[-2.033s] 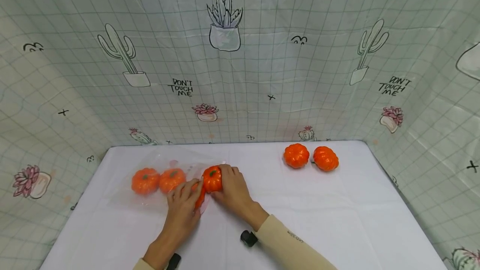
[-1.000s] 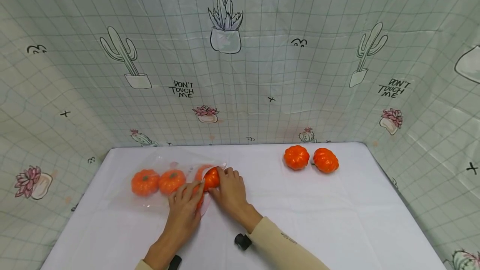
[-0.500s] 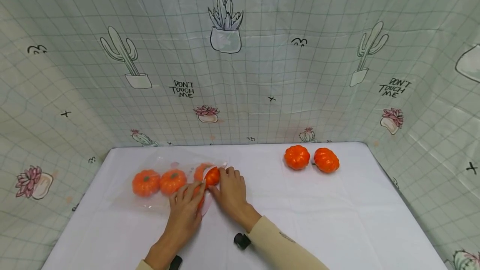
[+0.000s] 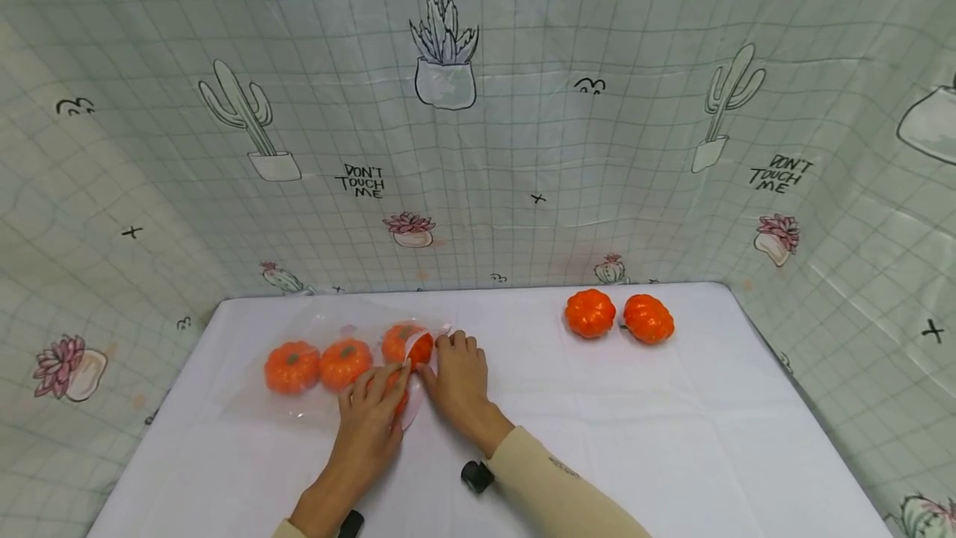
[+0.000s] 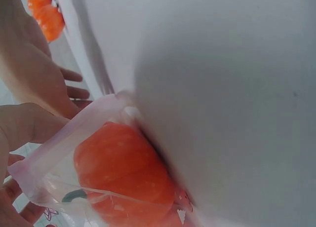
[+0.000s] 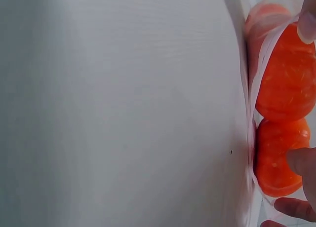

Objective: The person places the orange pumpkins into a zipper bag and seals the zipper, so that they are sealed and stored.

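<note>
A clear plastic zip bag (image 4: 319,324) lies on the left of the table with several small orange pumpkins inside. My left hand (image 4: 369,418) rests over its mouth and holds up the rim at the fingertips. In the left wrist view, one pumpkin (image 5: 123,172) with a green stem shows through the film near the mouth. My right hand (image 4: 461,376) is at the opening, its thumb touching a pumpkin (image 6: 276,168) in the right wrist view. Another pumpkin (image 6: 286,79) sits beside it, just within the rim. Part of the bag is hidden under my left hand.
Two loose orange pumpkins, a round one (image 4: 590,313) and a tilted one (image 4: 648,319), lie at the back right of the white table (image 4: 597,422). A patterned cloth (image 4: 523,139) hangs behind and along both sides.
The pumpkin at my right hand has moved left, from the bag's mouth to inside it. My left hand has stayed on the rim; the two loose pumpkins have not moved.
</note>
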The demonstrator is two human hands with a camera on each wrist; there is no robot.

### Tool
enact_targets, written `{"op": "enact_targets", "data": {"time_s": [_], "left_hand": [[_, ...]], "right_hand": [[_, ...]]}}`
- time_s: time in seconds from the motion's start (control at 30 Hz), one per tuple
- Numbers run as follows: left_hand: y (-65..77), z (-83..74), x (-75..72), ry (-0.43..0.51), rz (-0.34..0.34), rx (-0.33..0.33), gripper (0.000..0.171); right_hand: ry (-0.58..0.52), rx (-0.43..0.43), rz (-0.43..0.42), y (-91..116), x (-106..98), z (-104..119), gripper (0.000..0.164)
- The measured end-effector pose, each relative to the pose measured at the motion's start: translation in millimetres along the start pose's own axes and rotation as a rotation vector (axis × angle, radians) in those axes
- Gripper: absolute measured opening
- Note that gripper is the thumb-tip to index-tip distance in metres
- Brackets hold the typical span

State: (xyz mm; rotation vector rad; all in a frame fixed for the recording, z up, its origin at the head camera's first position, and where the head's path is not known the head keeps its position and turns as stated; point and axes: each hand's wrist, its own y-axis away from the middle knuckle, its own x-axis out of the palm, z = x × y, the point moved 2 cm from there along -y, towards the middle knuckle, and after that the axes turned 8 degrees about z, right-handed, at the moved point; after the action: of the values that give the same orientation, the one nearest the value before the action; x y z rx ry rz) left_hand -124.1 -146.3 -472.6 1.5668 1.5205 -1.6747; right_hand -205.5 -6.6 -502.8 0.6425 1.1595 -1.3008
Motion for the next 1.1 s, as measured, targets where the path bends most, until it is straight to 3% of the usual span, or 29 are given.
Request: {"op": "enact_targets", "data": {"time_s": [0.17,0.37,0.6,1.1], "left_hand": [[1.4,-2.1,1.2,0.016,0.041,-0.027,0.080],[0.8,-1.9,-1.1,0.024,0.093,-0.066,0.077],[-0.2,-1.5,-2.0,0.036,0.128,-0.090,0.078],[-1.5,-3.1,-2.0,0.044,0.171,-0.122,0.077]], "right_hand": [[-0.009,0.005,0.020,6,-3,-7,0.040],[-0.072,0.013,0.006,17,-24,-26,0.039],[-0.122,0.052,-0.052,26,-53,-59,0.040],[-0.089,0.144,-0.130,35,-93,-134,0.050]]}}
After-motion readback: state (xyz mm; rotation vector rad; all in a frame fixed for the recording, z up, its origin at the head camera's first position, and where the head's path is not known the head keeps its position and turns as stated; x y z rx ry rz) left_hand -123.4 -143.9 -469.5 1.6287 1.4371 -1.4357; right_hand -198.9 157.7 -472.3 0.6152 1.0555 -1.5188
